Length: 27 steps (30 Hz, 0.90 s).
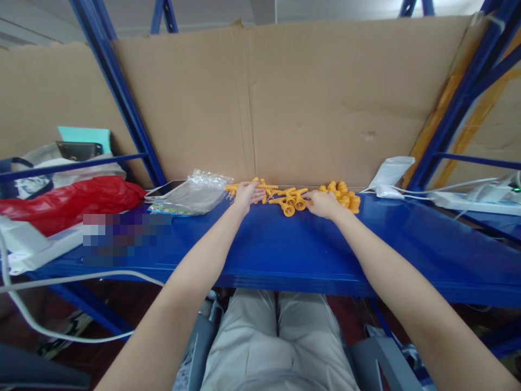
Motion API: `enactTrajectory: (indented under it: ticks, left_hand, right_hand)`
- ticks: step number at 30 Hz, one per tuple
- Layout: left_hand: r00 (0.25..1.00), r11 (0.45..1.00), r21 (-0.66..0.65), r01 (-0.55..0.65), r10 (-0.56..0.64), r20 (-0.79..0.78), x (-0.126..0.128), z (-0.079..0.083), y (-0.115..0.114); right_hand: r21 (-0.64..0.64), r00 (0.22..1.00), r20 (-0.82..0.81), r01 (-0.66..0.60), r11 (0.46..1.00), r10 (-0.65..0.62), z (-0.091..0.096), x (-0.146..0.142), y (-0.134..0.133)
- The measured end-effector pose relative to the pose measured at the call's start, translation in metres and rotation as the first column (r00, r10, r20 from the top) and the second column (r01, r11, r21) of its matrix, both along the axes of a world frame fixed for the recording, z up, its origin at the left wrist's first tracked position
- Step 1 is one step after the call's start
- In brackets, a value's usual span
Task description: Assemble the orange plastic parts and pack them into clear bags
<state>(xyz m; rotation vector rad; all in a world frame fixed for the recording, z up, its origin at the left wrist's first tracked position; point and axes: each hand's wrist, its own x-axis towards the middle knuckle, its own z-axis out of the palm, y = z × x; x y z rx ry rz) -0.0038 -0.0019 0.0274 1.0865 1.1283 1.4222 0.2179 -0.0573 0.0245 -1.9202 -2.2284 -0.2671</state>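
Observation:
Several small orange plastic pieces (293, 199) lie in a row along the back of a blue shelf (285, 250), against a cardboard wall. My left hand (246, 195) rests on the left end of the row with its fingers curled over some pieces. My right hand (323, 204) lies further right, its fingers bent and touching the orange pieces beside a small heap of them (345, 194). What either hand actually grips is hidden under the fingers.
A clear plastic bag (195, 191) and a phone (165, 188) lie left of the pieces. Further left are a red bag (69, 202) and white items. A white pouch (391, 172), cables and a power strip (476, 202) sit to the right. Blue rack posts (122, 98) stand at the sides.

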Motion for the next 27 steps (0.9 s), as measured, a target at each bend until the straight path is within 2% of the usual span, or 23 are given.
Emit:
enactTrajectory:
  ticks: [5,9,12,14,17,19,21,22,24,27]
  left_hand:
    - [0.996,1.0,0.005,-0.011,0.012,-0.088,0.002,0.002,-0.004]
    - [0.977,0.999,0.004,-0.042,0.042,-0.21,0.004,0.0,-0.009]
    - [0.914,0.999,-0.015,-0.042,0.032,-0.405,0.002,-0.005,-0.011]
    - [0.785,0.999,0.014,-0.036,0.037,-0.619,0.0,-0.01,-0.01]
    - [0.45,0.996,0.093,0.015,0.077,-0.89,-0.006,-0.016,-0.007]
    - [0.246,0.992,0.124,0.033,0.112,-0.963,-0.009,-0.018,-0.005]
    - [0.108,0.988,0.152,0.012,0.15,-0.983,-0.011,-0.019,-0.003]
    - [0.063,0.987,0.161,-0.004,0.161,-0.985,-0.012,-0.019,-0.003]
    - [0.023,0.987,0.159,-0.032,0.16,-0.987,-0.012,-0.018,-0.003]
    - [0.049,0.987,0.155,-0.054,0.157,-0.986,-0.012,-0.016,-0.003]
  right_hand:
    - [0.103,0.975,0.046,0.21,0.972,-0.216,0.016,0.01,-0.008]
    - [0.009,0.953,0.064,0.297,0.955,-0.297,0.021,0.016,-0.009]
    - [-0.072,0.966,0.062,0.255,0.964,-0.25,0.019,0.015,-0.007]
    - [-0.087,0.978,0.061,0.204,0.975,-0.199,0.016,0.015,-0.004]
    - [-0.121,0.991,0.035,0.13,0.984,-0.127,0.01,0.016,0.002]
    - [-0.154,0.998,0.006,0.067,0.986,-0.067,0.006,0.018,0.007]
    - [-0.17,1.0,-0.014,0.009,0.985,-0.011,0.003,0.018,0.009]
    - [-0.172,1.0,-0.021,-0.005,0.985,0.002,0.002,0.018,0.009]
    - [-0.176,0.999,-0.032,-0.001,0.984,-0.005,0.002,0.017,0.007]
    - [-0.184,0.999,-0.038,0.031,0.983,-0.038,0.003,0.016,0.003]
